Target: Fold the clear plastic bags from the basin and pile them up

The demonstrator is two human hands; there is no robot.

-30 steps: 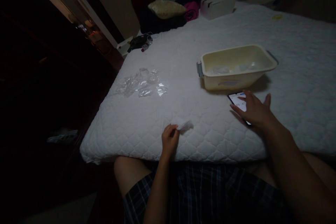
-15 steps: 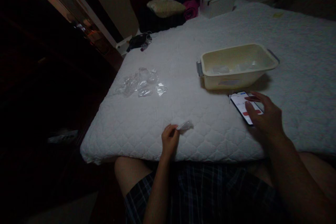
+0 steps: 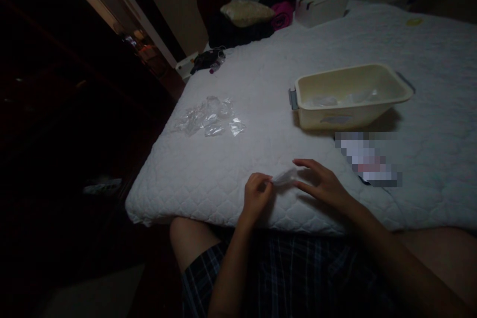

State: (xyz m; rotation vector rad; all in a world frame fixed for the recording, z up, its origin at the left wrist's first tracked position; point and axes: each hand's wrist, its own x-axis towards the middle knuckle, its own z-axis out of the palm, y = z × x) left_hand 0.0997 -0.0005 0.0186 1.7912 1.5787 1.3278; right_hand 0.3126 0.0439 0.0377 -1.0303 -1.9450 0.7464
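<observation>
My left hand pinches one end of a clear plastic bag above the near edge of the bed. At the bag's other end, my right hand is open, thumb and fingers spread around the tip; whether they touch it I cannot tell. Several flattened clear plastic bags lie in a loose pile to the left. Beyond my right hand stands a cream plastic tub with grey handles and some clear plastic inside. A phone, its screen blurred out, rests on the bed between the tub and my right forearm.
A white quilted cover spreads over the bed. Toward the back are a white box, a rolled pink cloth and a pale cushion. Dark items sit at the left far corner. A small yellow object lies at the far right.
My right hand has left the phone and moved left to the end of the plastic bag. My left hand still pinches the bag. The whole view has shifted slightly.
</observation>
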